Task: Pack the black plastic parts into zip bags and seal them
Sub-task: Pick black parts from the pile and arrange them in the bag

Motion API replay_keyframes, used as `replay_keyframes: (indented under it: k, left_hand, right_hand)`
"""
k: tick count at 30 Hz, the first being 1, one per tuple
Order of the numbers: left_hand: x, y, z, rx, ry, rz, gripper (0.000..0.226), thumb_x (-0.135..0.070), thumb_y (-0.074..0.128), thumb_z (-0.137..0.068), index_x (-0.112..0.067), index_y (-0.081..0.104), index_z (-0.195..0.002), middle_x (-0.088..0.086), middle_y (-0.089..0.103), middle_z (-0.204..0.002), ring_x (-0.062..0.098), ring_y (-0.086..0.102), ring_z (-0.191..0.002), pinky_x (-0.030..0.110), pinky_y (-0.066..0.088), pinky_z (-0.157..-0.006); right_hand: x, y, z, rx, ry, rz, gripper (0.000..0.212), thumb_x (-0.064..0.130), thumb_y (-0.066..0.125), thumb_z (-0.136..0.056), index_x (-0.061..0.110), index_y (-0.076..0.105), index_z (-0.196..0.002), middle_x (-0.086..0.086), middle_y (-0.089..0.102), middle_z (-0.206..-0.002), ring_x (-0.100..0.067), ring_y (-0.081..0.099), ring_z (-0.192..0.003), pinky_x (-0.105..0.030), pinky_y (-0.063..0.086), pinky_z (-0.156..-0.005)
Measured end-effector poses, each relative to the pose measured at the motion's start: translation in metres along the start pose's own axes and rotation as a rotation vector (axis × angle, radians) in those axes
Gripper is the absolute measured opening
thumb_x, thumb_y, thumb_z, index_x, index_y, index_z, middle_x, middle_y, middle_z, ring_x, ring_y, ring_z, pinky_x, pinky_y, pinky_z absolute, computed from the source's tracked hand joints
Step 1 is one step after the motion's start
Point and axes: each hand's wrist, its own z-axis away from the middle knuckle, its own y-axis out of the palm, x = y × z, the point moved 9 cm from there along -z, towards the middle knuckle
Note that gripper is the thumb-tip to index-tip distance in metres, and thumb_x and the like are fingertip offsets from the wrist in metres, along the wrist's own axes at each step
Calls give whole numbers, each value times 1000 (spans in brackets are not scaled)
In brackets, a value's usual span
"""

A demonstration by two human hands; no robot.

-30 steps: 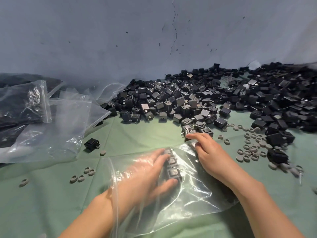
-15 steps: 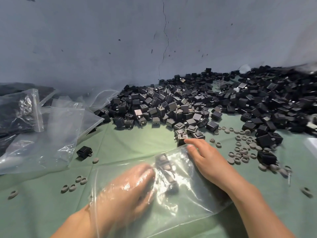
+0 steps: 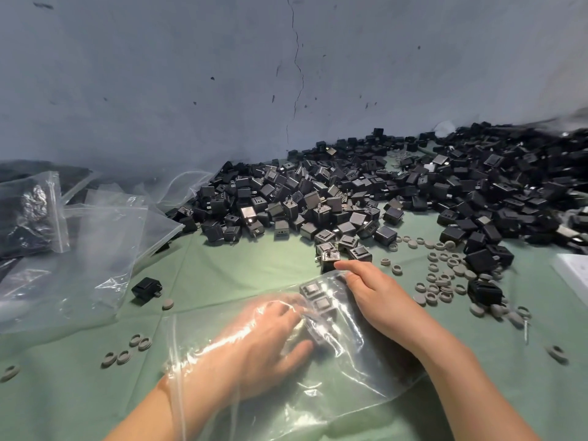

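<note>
Zip bag (image 3: 350, 377) lies at 6 o'clock, mouth toward me. My left hand (image 3: 264, 342) is inside, fingers bent against the loaded black parts (image 3: 313, 289); I cannot tell whether it grips any. My right hand (image 3: 375, 294) pinches the far edge at 1 o'clock. Risk: withdrawing could drag parts out, and prongs may snag the film. Supply pile (image 3: 381, 192) sits at 12 o'clock.

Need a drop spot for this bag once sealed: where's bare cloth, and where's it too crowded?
Bare green cloth between the lone black part and the pile of black parts, and along the near edge left of the left forearm. Crowded: grey rings right of the right hand, empty zip bags far left.
</note>
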Motion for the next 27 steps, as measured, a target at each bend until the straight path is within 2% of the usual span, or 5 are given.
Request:
replay_keyframes:
  k: [5,11,16,21,27]
  left_hand:
    - [-3,4,-1,26,-3,-44,57,-62,35,-97,-43,27,-151,-22,25,-149,-11,16,-119,14,14,-109]
    - [-3,-9,-11,-56,-88,38,53,-71,41,-85,-38,57,-124,-19,43,-120,-1,39,-106,20,35,-101]
    - [-2,-4,-15,-112,-179,180,23,-38,53,-99,-26,55,-79,-11,53,-76,-17,53,-61,10,45,-59]
    - [1,3,-15,-39,-155,115,39,-47,49,-100,-20,59,-127,-5,55,-131,7,45,-128,30,39,-108]
    - [-6,-4,-2,-21,-105,116,38,-37,44,-104,-24,48,-140,-10,45,-137,7,43,-125,9,32,-104]
  right_hand:
    - [-1,-4,2,-34,11,-49,35,33,37,-107,33,53,-138,12,52,-138,2,43,-121,-21,30,-99]
    - [-4,-7,8,-84,29,-60,33,35,38,-106,34,55,-135,10,55,-135,-6,51,-122,-30,38,-103]
    - [1,-11,14,-135,17,-19,33,32,37,-106,33,54,-134,10,55,-136,-5,51,-118,-30,38,-99]
    - [11,-10,25,-145,-44,99,35,25,36,-106,31,54,-136,13,51,-139,-4,47,-123,-25,35,-102]
    - [14,-6,40,-127,-36,98,39,21,34,-105,34,50,-138,16,48,-143,-4,46,-127,-30,37,-108]
